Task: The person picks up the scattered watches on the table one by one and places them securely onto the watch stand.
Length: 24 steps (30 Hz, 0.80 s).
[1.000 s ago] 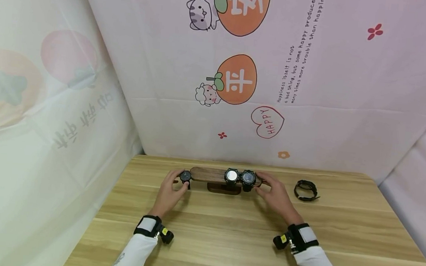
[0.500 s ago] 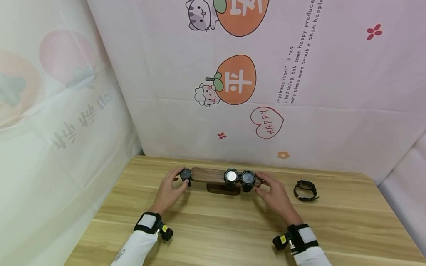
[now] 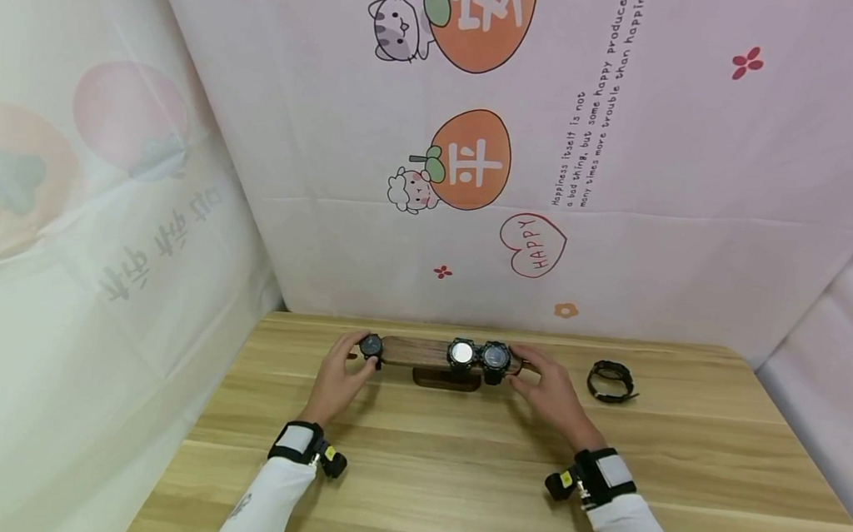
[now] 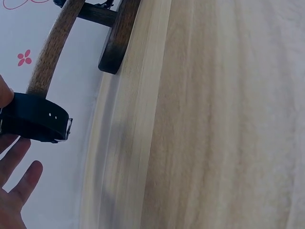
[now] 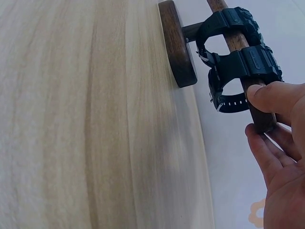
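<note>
A dark wooden watch stand [image 3: 415, 351] with a long bar on a small base stands near the table's back edge. Two black watches hang on the bar's right part: one with a bright face [image 3: 461, 351], one with a dark face [image 3: 495, 356]. My left hand [image 3: 338, 380] pinches a third black watch [image 3: 371, 346] at the bar's left end; in the left wrist view its closed strap [image 4: 35, 117] loops at the bar's tip. My right hand [image 3: 553, 397] grips the bar's right end, thumb on the bar beside the outer watch [image 5: 255, 62].
Another black watch [image 3: 611, 382] lies with its strap looped on the wooden table [image 3: 455, 477], right of my right hand. White printed cloth [image 3: 662, 234] hangs close behind the table, and more cloth [image 3: 191, 298] hangs at the left.
The watch in my left hand has moved slightly closer to the bar's left end. My right hand keeps its grip there, and the hung watches stay in place.
</note>
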Tool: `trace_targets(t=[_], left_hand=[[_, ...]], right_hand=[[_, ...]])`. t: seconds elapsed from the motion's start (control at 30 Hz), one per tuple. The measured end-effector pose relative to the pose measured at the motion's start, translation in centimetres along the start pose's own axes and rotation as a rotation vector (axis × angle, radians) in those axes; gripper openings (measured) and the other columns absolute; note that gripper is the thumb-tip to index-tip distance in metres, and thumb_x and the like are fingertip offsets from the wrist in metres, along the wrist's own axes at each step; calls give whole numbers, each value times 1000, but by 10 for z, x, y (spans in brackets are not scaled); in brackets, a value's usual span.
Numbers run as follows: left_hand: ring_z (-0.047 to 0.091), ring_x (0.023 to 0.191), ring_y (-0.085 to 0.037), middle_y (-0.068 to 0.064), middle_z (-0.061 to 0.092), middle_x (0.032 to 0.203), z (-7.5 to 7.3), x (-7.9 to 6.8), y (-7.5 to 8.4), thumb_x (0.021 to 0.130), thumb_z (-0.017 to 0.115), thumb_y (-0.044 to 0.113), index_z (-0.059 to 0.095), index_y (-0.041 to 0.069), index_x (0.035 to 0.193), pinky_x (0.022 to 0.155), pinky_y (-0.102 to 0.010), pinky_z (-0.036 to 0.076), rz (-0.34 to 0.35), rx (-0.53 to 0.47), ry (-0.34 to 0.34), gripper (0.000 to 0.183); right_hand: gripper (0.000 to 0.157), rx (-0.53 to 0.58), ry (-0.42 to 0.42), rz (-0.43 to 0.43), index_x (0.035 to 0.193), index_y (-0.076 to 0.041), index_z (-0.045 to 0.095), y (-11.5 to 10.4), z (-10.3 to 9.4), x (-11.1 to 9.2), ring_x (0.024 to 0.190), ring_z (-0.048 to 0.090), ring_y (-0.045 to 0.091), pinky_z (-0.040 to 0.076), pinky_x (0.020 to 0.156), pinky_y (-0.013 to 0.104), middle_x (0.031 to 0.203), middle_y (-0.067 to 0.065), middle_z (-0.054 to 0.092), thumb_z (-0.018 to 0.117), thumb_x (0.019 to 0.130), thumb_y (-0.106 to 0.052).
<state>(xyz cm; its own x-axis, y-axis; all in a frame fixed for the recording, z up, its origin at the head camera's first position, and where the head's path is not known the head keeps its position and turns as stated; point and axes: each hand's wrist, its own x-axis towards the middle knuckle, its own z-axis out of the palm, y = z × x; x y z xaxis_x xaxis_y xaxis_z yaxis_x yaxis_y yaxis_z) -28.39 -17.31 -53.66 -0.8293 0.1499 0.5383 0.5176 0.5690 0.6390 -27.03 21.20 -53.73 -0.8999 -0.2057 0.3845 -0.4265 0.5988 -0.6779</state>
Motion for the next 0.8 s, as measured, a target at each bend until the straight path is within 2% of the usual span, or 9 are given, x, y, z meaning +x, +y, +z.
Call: trace_targets(t=[0.17, 0.53, 0.8], left_hand=[[51, 119, -22, -7, 53, 134, 1, 2, 1, 92, 66, 21, 51, 9, 137, 90, -52, 50, 7, -20, -4, 49], [51, 119, -19, -4, 53, 134, 5, 4, -2, 93, 65, 24, 51, 14, 138, 93, -51, 49, -21, -21, -35, 49], [53, 118, -20, -5, 54, 135, 11, 7, -1, 92, 67, 20, 51, 15, 138, 94, -41, 50, 10, -6, -43, 50]], right_hand=[[55, 0, 4, 2, 138, -11, 54, 0, 0, 0, 125, 47, 29, 42, 102, 52, 140, 10, 50, 73, 86, -15], [56, 1, 0, 7, 137, -12, 54, -4, 1, 1, 126, 46, 29, 39, 105, 53, 140, 10, 50, 73, 85, -13], [57, -12, -6, 19, 138, -12, 53, -4, -2, 1, 127, 45, 30, 38, 105, 54, 141, 11, 49, 73, 85, -13]])
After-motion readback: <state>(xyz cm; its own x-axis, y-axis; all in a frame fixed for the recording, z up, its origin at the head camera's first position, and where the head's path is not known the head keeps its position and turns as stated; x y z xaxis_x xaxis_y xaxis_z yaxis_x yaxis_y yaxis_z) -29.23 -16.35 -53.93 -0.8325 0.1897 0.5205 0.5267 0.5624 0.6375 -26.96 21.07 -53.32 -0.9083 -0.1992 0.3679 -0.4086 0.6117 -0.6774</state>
